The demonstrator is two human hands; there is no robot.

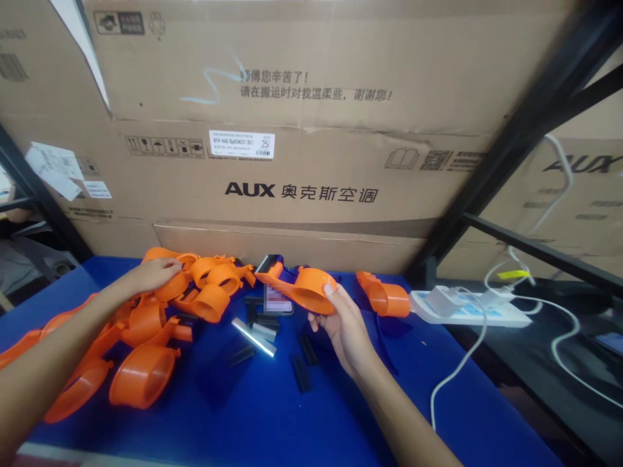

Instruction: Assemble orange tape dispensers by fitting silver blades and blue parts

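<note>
My right hand (348,327) grips an orange plastic piece (315,285) by its ring, thumb on the rim; a flat arm sticks out from the ring to the left. The piece is raised over the blue tabletop (341,428). At the back left, my left hand (154,275) has its fingers bent down onto another orange ring-shaped piece (176,287) in a heap of similar ones. Its fingertips are partly hidden. Below and left of my right hand lie several black strips (300,373) and a shiny metal strip (254,337).
One more orange piece (389,298) stands at the back right, beside a white power strip (477,311) with plugs and trailing cables. A phone-like object (278,301) lies behind the strips. Large cardboard boxes (302,162) and a black metal frame (452,220) border the table.
</note>
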